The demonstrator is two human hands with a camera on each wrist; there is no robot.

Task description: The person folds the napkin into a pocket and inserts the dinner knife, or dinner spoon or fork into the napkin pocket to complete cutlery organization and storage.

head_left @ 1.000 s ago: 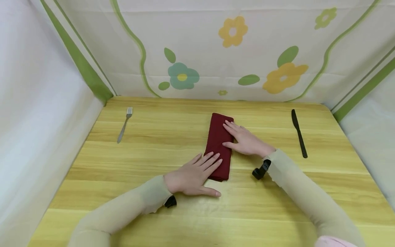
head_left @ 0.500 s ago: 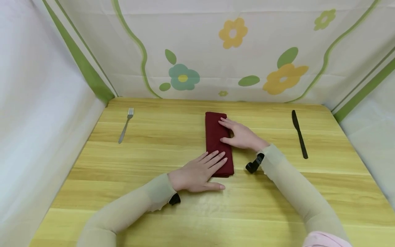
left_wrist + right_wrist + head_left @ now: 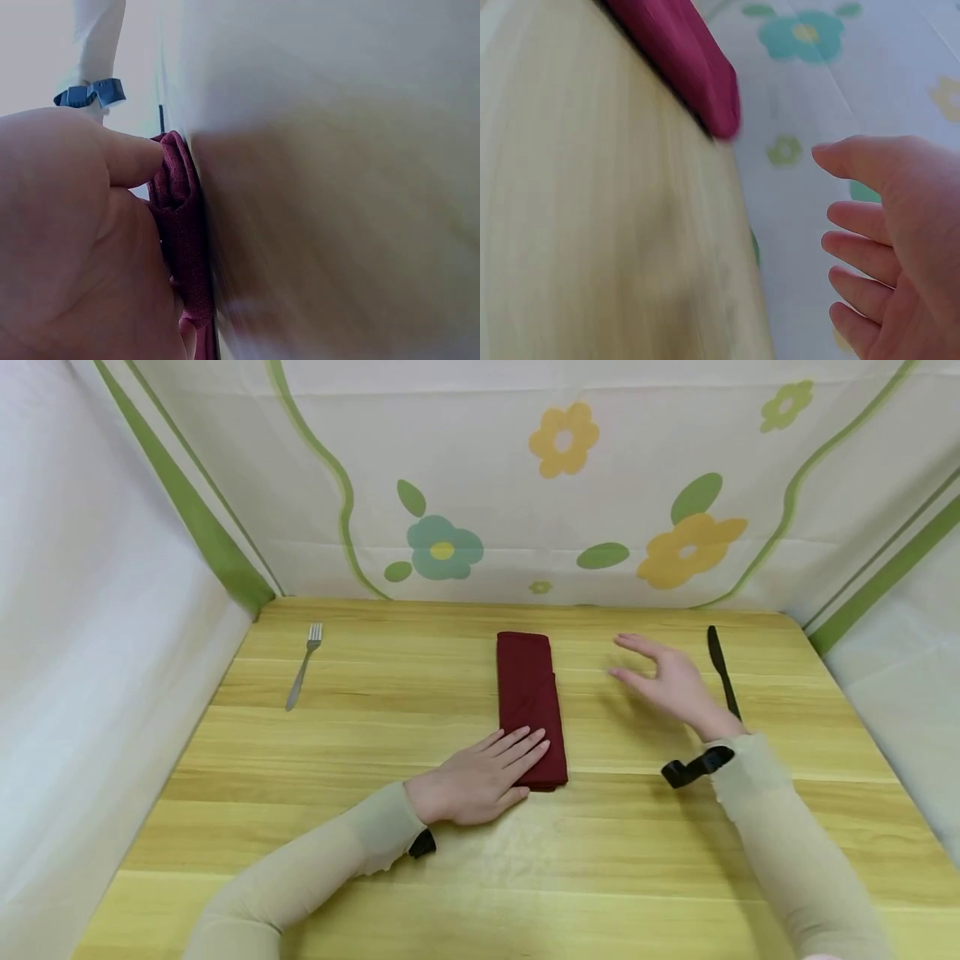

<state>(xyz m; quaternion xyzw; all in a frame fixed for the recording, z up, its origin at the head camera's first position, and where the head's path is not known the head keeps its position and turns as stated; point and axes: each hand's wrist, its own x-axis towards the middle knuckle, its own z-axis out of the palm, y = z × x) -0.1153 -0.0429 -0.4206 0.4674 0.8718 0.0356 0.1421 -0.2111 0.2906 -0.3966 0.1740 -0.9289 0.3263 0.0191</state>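
A dark red cloth napkin, folded into a long narrow strip, lies on the wooden table. My left hand rests its straight fingers on the strip's near end, thumb at the near edge. In the left wrist view, the folded layers of the napkin show at that end, close by the thumb. My right hand is off the cloth, above the table between napkin and knife, fingers relaxed and holding nothing. The right wrist view has this hand with bare fingers, apart from the napkin.
A fork lies at the far left of the table. Near the right side is a black knife, its lower end hidden by my right wrist. A white flowered curtain hangs along the back edge, with white cloth at both sides.
The napkin turned slightly until more upright in view, its far end shifting left. My right hand let go of its edge and moved right, toward the knife. The left hand stayed on the cloth.
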